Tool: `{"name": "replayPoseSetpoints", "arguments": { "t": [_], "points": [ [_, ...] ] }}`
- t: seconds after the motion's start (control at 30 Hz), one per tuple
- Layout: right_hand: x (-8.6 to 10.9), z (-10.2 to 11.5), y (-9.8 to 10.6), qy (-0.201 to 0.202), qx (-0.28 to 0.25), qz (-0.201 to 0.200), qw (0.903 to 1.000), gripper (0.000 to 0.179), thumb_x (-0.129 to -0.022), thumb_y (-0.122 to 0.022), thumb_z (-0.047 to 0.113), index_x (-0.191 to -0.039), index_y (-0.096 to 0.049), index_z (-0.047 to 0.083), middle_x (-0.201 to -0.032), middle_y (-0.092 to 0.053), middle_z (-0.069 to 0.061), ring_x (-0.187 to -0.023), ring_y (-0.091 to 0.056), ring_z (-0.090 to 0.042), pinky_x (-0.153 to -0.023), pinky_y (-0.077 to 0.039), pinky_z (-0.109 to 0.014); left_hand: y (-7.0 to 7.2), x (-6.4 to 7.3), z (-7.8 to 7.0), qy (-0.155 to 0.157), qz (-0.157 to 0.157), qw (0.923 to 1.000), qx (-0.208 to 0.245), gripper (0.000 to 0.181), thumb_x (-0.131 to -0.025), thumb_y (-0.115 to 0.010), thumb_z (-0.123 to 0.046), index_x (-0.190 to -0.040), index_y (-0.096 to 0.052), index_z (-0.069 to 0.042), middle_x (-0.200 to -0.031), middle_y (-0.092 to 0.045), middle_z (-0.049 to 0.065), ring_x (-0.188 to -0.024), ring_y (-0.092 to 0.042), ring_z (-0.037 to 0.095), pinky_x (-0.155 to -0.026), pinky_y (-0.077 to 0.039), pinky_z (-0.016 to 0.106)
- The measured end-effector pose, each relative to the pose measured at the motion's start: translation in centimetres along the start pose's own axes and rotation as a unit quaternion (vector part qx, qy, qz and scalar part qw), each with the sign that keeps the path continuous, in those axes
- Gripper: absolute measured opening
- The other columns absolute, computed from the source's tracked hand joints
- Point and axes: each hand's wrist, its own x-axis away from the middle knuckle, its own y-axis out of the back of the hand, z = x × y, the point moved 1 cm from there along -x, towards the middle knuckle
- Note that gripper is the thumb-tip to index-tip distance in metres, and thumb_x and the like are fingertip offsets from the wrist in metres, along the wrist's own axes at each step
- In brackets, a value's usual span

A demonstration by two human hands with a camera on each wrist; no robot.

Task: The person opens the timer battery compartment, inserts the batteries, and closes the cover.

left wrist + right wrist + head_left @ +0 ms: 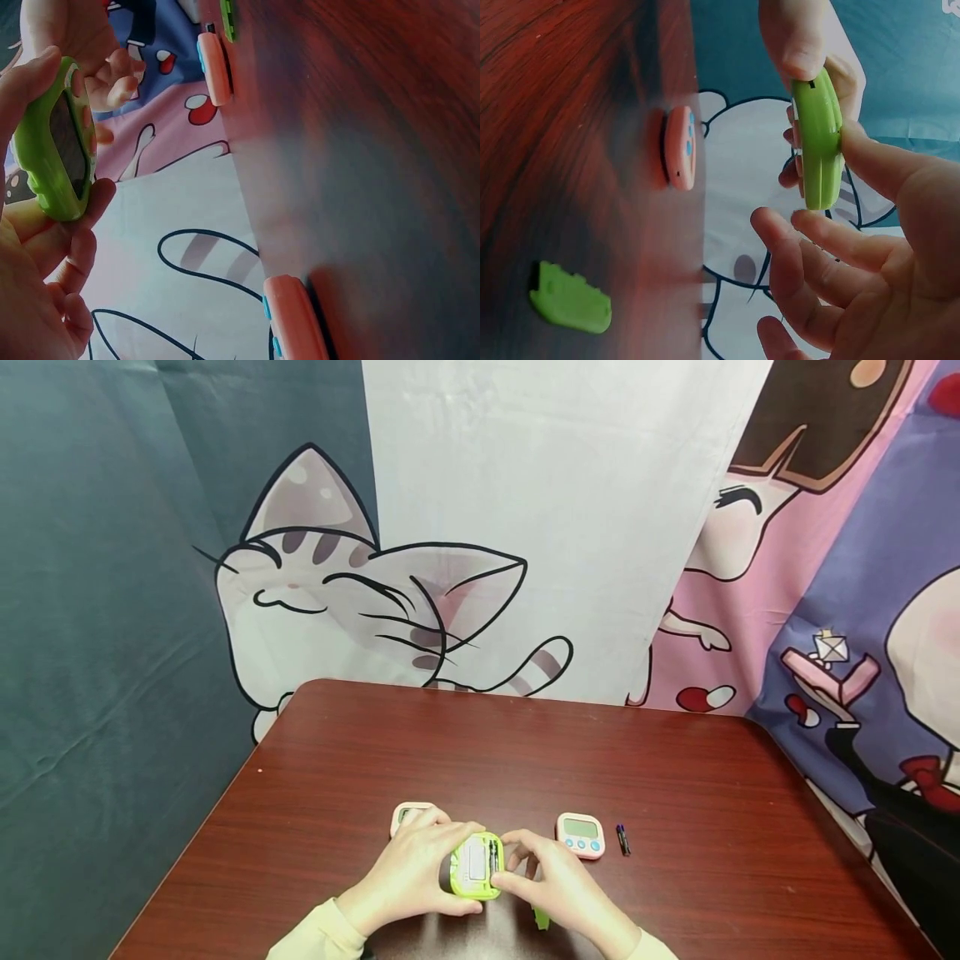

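My left hand [412,864] grips a lime-green digital timer [474,867] by its sides, above the table, with its back turned up towards the head camera. Its battery slot [493,855] is uncovered, and something dark, battery-like, lies inside. The thumb of my right hand [551,872] presses at the slot's lower end. In the right wrist view, that thumb [874,161] touches the back of the timer, the index fingertip is right at its lower end, and the other fingers spread loosely. Below the right hand, a green battery cover [570,300] lies on the table.
A pale pink timer [581,837] with blue buttons lies right of the hands, a slim dark battery [623,840] beside it. Another pink timer [401,814] sits partly behind my left hand. The reddish-brown table [525,752] ends at a cartoon-printed curtain [585,527].
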Motion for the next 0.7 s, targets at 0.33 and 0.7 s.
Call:
{"name": "replayPoseSetpoints", "arguments": {
  "t": [0.33, 0.7],
  "points": [
    [0.7, -2.1, 0.4, 0.004, 0.069, -0.004, 0.9976, 0.030, -0.073, -0.080, 0.018, -0.098, -0.067, 0.007, -0.078, -0.061, 0.003, -0.067, -0.054, -0.003, -0.060, -0.045, -0.024, 0.0, 0.2, 0.3, 0.006, -0.002, 1.0000, -0.006, 0.078, -0.050, -0.078, -0.066, -0.115, -0.063, -0.026, -0.091, -0.061, -0.023, -0.083, -0.042, 0.003, -0.086, -0.026, 0.039],
    [1.9, -4.1, 0.3, -0.002, 0.114, 0.048, 0.9923, 0.039, -0.058, -0.085, 0.006, -0.091, -0.064, 0.008, -0.070, -0.051, 0.005, -0.064, -0.045, -0.002, -0.057, -0.040, -0.021, -0.1, 0.2, 0.4, 0.002, -0.007, 1.0000, 0.003, 0.075, -0.048, -0.080, -0.064, -0.112, -0.064, -0.027, -0.088, -0.060, -0.024, -0.081, -0.041, 0.003, -0.088, -0.024, 0.039]
  ]
}}
